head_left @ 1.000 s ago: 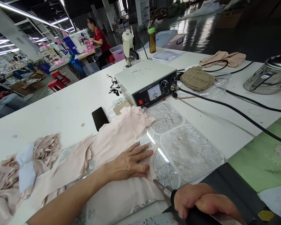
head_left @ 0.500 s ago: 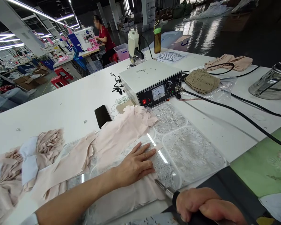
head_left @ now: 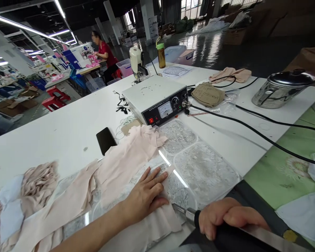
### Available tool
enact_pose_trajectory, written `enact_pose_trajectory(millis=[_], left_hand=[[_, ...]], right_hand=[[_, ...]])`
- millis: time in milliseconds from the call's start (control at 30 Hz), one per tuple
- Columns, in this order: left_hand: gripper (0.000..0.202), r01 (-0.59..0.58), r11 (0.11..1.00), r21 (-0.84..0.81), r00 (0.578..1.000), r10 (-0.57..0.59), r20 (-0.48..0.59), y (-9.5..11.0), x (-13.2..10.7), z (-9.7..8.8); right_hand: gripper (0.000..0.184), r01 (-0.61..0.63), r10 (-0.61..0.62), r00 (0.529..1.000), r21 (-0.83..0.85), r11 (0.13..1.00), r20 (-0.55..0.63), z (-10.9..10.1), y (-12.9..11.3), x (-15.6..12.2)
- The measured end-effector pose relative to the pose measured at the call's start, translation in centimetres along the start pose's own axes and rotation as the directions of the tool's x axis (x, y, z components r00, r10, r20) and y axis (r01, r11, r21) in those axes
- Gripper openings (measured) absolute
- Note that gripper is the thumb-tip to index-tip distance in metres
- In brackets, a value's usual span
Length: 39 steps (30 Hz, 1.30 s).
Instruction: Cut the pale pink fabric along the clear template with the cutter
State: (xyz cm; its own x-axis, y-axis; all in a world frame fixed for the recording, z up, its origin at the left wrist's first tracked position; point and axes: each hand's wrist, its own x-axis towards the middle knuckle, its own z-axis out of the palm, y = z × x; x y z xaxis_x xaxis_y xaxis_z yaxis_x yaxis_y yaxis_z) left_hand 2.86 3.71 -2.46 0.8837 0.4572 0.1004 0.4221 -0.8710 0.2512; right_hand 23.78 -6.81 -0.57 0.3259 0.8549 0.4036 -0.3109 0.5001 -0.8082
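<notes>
My left hand (head_left: 148, 192) lies flat with fingers spread, pressing a pale pink fabric piece (head_left: 154, 225) onto a clear plastic template (head_left: 203, 171). My right hand (head_left: 225, 217) is wrapped round the black handle of an ultrasonic cutter (head_left: 191, 215). Its narrow metal tip is at the fabric's edge, close beside my left thumb; whether it touches the cloth is hard to see. Another heap of pink fabric (head_left: 132, 145) covers the template's far part, and a folded strip (head_left: 65, 199) lies to the left.
A control box (head_left: 157, 98) with a dial stands behind the template, its black cable running right. Around it are a phone (head_left: 105, 140), a bottle (head_left: 161, 56), brown card patterns (head_left: 208, 94) and a steel pot (head_left: 280, 89). Bundled fabric (head_left: 39, 180) lies left. A person sews in the background.
My view has turned rightward, so the table things appear farther left. The cutter's tip has come closer to my left thumb at the fabric edge. Both hands keep their holds.
</notes>
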Motion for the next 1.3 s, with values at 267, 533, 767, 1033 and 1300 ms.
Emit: enact_pose_trajectory(millis=[267, 533, 767, 1033, 1300], left_hand=[[0.026, -0.023, 1.000, 0.014, 1.000, 0.023, -0.006, -0.1, 0.1, -0.2], [0.030, 0.000, 0.999, -0.038, 1.000, 0.000, 0.006, -0.3, 0.1, -0.1], [0.035, 0.002, 0.999, -0.033, 1.000, -0.003, -0.006, -0.2, 0.2, 0.0], [0.032, -0.031, 1.000, 0.001, 0.998, 0.031, -0.047, -0.4, 0.2, 0.0], [0.032, -0.041, 0.999, -0.005, 0.998, 0.041, -0.053, -0.4, 0.3, -0.1]], right_hand=[[0.015, -0.016, 0.016, 1.000, -0.018, 1.000, 0.015, 0.7, 0.3, 1.5], [0.016, -0.042, 0.044, 0.998, -0.058, 0.997, 0.040, 0.4, 0.6, 1.7], [0.015, -0.017, 0.017, 1.000, -0.028, 0.999, -0.006, 1.1, 0.9, 2.4], [0.015, 0.016, -0.016, 1.000, -0.040, 0.999, -0.013, 0.9, 1.7, 2.4], [0.015, 0.021, -0.023, 0.999, -0.034, 0.999, -0.038, 0.2, 2.4, 3.4]])
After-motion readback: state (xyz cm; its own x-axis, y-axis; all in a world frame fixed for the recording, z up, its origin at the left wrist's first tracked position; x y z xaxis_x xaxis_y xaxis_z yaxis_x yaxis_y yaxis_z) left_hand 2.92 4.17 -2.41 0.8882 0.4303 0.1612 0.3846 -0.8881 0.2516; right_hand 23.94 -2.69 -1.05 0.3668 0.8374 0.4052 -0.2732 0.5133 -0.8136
